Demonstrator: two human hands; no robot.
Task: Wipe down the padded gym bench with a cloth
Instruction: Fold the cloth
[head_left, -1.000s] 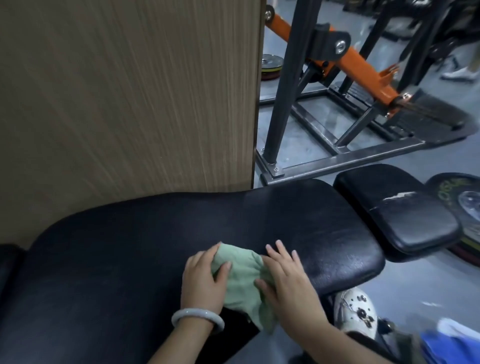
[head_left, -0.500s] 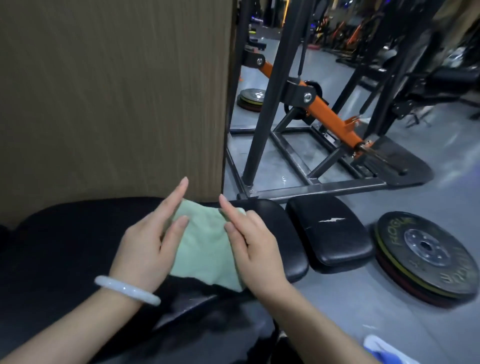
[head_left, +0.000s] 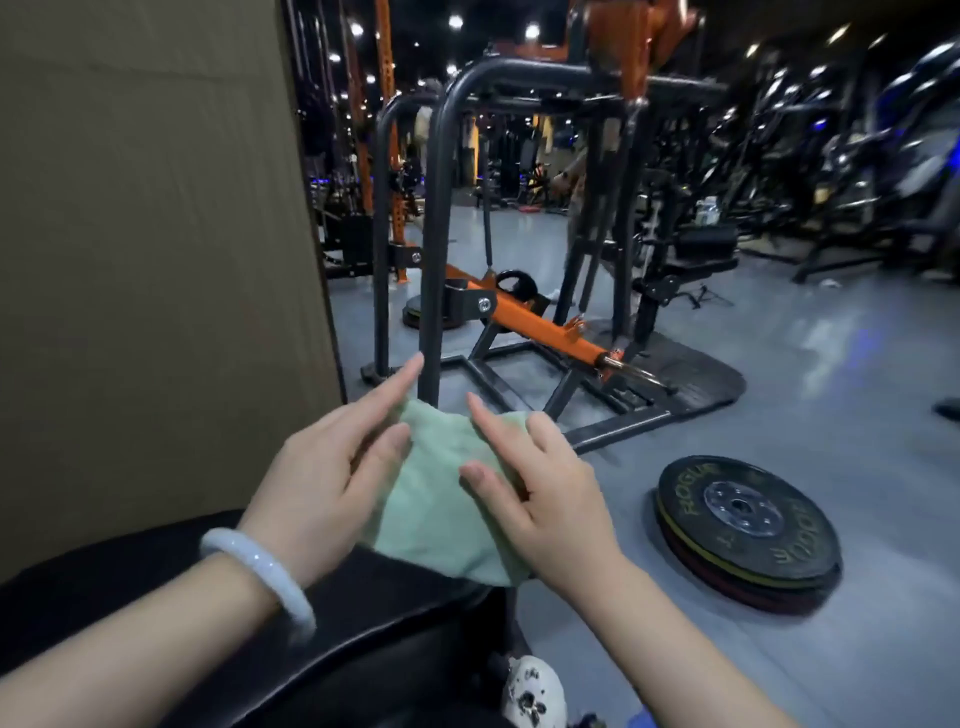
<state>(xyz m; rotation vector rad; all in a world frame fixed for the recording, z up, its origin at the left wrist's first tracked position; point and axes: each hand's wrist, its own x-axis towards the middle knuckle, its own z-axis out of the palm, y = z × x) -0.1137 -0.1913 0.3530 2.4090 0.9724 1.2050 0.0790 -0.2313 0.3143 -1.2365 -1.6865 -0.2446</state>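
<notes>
Both hands hold the cloth (head_left: 441, 499) up between them: the left hand (head_left: 332, 483) grips its left edge with fingers mostly straight, and the right hand (head_left: 545, 499) pinches its right edge. A second ago the cloth was pressed flat on the bench (head_left: 363, 639); now it hangs lifted above the pad's end. Wiping has paused, probably for refolding. A plate (head_left: 748, 530) lies on the floor to the right.

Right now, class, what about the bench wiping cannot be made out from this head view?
- Black padded bench: its far end is hidden by the pale green cloth and both hands.
- Cloth's underside: faces away.
- Background machines: motion-blurred.
- Left hand and right hand: grip underneath unseen.
</notes>
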